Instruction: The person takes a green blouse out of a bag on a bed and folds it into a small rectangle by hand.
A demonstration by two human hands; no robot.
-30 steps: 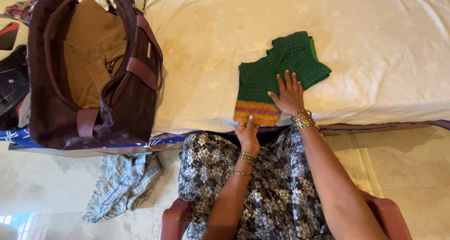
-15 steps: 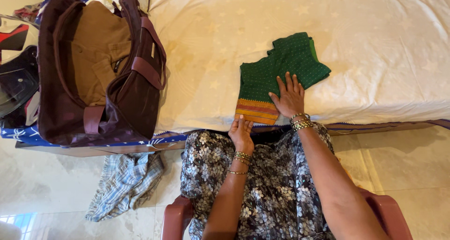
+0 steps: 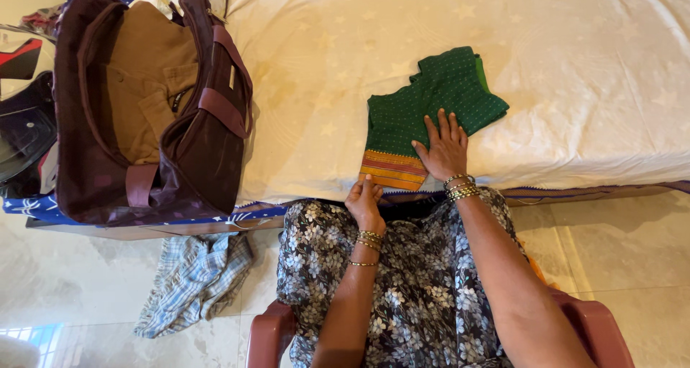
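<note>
1. Surface: a bed [image 3: 575, 88] covered by a cream sheet patterned with pale stars fills the upper part of the view; its near edge runs across the middle, with a dark patterned border showing below the sheet.
2. Room: a glossy pale tiled floor [image 3: 647, 267] lies below the bed edge; the person sits on a reddish-brown plastic chair [image 3: 267, 336] drawn up to the bed, lap covered by a dark floral garment.
3. Folded green blouse [image 3: 424, 109], dotted and with an orange striped hem band, lies flat on the sheet just inside the near edge, its hem end closest to the person.
4. Right hand [image 3: 445, 149]: palm down, fingers spread, pressing flat on the lower part of the blouse beside the striped band; it grasps nothing. Bangles circle the wrist.
5. Left hand [image 3: 365, 201]: at the bed edge just below the blouse's hem corner, fingers curled together; whether it pinches cloth cannot be told.
6. Left side of the bed: a brown duffel bag [image 3: 144, 109], open on top and packed with tan clothing, stands well apart from the blouse.
7. Open room: bare sheet lies between bag and blouse, and beyond and to the right of the blouse.
8. Floor: a crumpled checked cloth [image 3: 194, 282] lies under the bag end of the bed, beside the chair.
</note>
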